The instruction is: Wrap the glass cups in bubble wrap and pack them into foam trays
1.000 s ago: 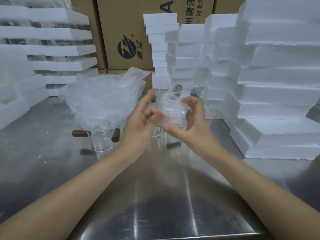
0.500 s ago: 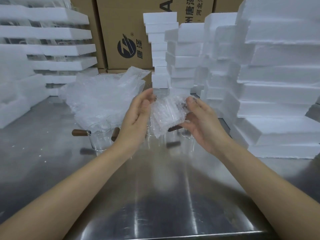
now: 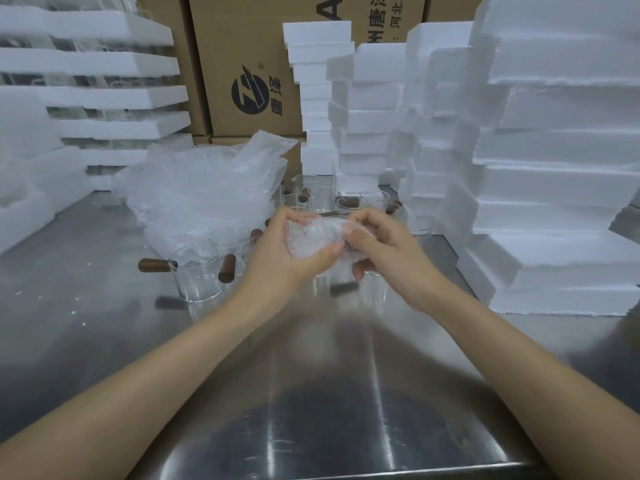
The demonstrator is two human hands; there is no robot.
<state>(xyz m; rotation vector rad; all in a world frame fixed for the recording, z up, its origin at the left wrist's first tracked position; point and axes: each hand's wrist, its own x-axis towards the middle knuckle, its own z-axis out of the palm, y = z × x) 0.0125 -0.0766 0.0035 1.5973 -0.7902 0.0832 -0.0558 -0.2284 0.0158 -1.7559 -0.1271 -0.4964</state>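
Above the steel table, both my hands hold a glass cup bundled in bubble wrap (image 3: 313, 239). My left hand (image 3: 280, 258) cups it from the left and below, thumb pressed across the front. My right hand (image 3: 384, 251) grips its right end, fingers curled over the wrap. The cup itself is mostly hidden by the wrap. Bare glass cups with brown wooden handles stand behind and left, the nearest one (image 3: 197, 275) at the left. A loose heap of bubble wrap sheets (image 3: 204, 195) lies behind them.
Stacks of white foam trays (image 3: 554, 202) rise along the right side, more stacks (image 3: 360, 116) at the back centre, and foam trays holding glassware (image 3: 97, 98) at the left. Cardboard boxes (image 3: 242, 64) stand behind. The steel table (image 3: 311, 393) runs to its near edge.
The wrapped cup has come lower and closer to the table. Both hands have closed in round it, the right hand moving from the side onto its top and end.
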